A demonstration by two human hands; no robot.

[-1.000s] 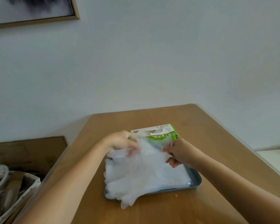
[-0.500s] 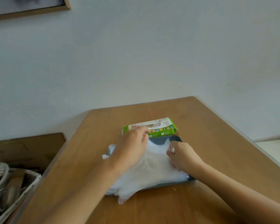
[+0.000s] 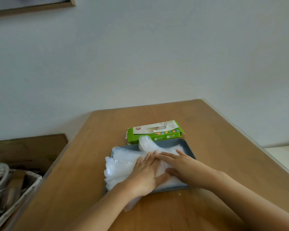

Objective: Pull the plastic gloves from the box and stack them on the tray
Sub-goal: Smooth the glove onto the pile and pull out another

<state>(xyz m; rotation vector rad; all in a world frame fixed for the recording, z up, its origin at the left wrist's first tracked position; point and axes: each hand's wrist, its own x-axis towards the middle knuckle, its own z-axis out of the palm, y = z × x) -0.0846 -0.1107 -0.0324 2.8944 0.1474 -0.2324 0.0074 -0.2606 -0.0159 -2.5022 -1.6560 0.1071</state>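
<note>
Head view: your left hand (image 3: pixel 144 174) and right hand (image 3: pixel 182 165) press flat, fingers straight, on crinkly translucent plastic gloves (image 3: pixel 122 165). They overhang the rectangular blue-grey tray (image 3: pixel 188 149).

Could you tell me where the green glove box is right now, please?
In the head view, the green glove box lies on the wooden table just beyond the tray's far rim, near mid-frame.

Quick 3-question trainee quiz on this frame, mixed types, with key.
1. True or false: the left hand and right hand both lie flat on the stack of translucent plastic gloves.
2. The green cardboard box sits: A) inside the grey-blue rectangular tray; B) just beyond its far rim; C) under the hands.
3. Fill in: glove fingertips spill past the tray's ___ side (left/right).
Key: 1 true; 2 B; 3 left.
</note>
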